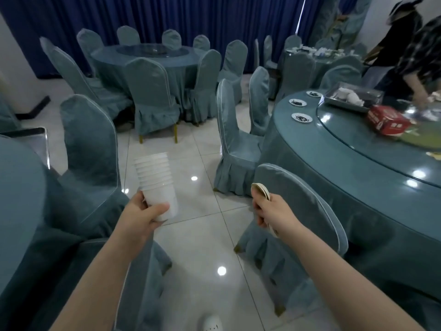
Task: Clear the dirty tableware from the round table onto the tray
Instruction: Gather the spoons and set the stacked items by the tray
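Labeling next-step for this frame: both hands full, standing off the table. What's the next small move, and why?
Probably carry both loads right to the metal tray on the round table. The left hand grips a stack of white cups, the right hand holds stacked small plates; neither can pick up more.

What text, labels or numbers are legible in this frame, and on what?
None can be read.
Red box on the round table: pale markings on its side, too blurred to read.
Small plates near the table edge: dark marks, not legible as text.
Stack of white cups in the left hand: no print visible.
Plates in the right hand: no print visible.
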### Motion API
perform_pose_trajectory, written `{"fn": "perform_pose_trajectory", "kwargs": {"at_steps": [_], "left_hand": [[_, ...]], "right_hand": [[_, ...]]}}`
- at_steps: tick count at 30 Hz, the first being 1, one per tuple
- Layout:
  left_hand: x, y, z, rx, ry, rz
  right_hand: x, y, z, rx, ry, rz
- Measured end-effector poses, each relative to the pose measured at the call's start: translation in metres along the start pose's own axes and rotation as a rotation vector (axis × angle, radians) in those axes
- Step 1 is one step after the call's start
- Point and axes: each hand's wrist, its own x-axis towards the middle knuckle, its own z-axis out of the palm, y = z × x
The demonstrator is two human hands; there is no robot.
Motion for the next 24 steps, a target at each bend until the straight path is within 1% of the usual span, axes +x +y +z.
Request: {"fn": "perform_pose_trajectory", "kwargs": {"at_steps": [4,8,11,16,21,24], "left_hand": [[0.066,0.001,0.009,-0.031,0.051,0.009],[0.133,0.008,0.022,-0.082,0.091,0.011],[0.176,0.022,0.03,-0.074,0.106,0.03],[0.227,0.042,0.025,-0.048,0.17,0.076],[0.272,0.05,0.0,-0.046,0.336,0.085],[0.305,0.054,-0.021,-0.057,0.459,0.094]], "right_hand": [[0.076,-0.024,-0.003,-0.032,-0.091,-0.043],[0.147,-0.05,-0.004,-0.112,-0.139,-0.089],[0.195,-0.071,-0.005,-0.172,-0.159,-0.112],[0.264,-0.098,0.01,-0.092,-0.216,-0.153],[0.346,-0.116,0.059,-0.15,-0.377,-0.18],[0.408,-0.131,0.095,-0.237,-0.502,-0.21]]}}
